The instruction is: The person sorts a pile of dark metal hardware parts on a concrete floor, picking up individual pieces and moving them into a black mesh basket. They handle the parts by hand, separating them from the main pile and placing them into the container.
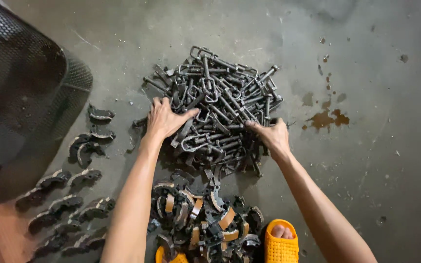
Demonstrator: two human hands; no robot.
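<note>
Left hand laid spread on the bolt pile, near-left edge. Right hand set at its near-right edge; grip state cannot be told.

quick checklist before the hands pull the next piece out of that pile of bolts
1. Left hand flat on the pile of dark metal U-bolts and rods: ok.
2. Right hand on the pile's near edge: ok.
3. Either hand gripping a single piece: cannot tell.
4. Pieces lie loose, not tangled: not ok.
5. Foot in the orange perforated sandal clear of the heap of curved metal clamps: not ok, close beside it.
</note>
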